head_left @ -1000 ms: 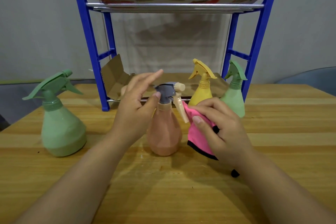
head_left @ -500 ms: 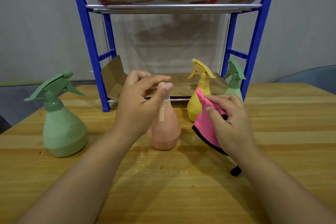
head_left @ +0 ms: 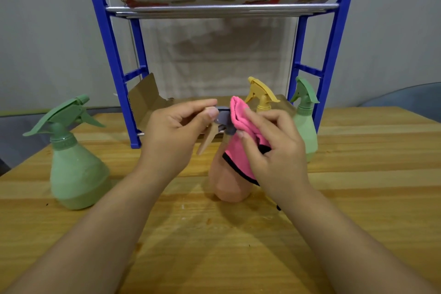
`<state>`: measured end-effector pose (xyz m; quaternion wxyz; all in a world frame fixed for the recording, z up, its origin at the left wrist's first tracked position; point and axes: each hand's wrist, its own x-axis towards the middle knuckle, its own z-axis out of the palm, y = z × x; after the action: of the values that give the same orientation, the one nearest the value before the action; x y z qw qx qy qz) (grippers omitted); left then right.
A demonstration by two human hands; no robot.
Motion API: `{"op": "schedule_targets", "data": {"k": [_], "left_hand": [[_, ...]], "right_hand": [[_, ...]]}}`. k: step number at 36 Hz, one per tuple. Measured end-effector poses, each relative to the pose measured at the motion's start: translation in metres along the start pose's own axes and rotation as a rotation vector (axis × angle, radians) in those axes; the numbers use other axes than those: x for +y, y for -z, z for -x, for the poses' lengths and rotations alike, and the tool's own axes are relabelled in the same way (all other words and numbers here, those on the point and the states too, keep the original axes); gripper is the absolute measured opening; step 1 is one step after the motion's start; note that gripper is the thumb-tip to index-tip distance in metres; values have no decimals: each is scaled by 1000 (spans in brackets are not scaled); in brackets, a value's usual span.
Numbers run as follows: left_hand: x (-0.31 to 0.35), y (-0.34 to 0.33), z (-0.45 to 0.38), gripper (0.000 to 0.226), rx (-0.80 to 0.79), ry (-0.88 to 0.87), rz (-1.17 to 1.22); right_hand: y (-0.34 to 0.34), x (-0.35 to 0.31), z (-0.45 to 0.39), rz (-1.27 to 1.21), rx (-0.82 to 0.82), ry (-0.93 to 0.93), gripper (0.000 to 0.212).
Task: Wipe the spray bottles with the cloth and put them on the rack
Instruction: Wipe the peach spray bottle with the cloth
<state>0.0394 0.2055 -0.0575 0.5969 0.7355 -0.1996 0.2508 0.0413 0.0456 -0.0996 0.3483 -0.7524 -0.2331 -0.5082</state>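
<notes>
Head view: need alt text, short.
A person's left hand pinches the spray head of a peach bottle on a wooden table while the right hand presses a pink cloth against it. Two green bottles and a yellow one stand near a blue rack.

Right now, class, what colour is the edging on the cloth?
Black, trimming the pink cloth held in the right hand; head view.

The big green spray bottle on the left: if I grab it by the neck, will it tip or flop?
The big green spray bottle looks like rigid plastic, so probably no flop. Its wide base and narrow neck suggest it stands stably. Its weight is unclear: the opaque body hides any liquid.
</notes>
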Motion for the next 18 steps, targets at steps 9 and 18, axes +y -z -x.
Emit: {"op": "schedule_targets", "data": {"k": [9, 18], "left_hand": [[4, 0, 1, 19, -40, 14, 120], [-1, -1, 1, 14, -15, 7, 73]], "right_hand": [[-10, -6, 15, -2, -265, 243, 31], [3, 15, 12, 112, -106, 121, 32]]}}
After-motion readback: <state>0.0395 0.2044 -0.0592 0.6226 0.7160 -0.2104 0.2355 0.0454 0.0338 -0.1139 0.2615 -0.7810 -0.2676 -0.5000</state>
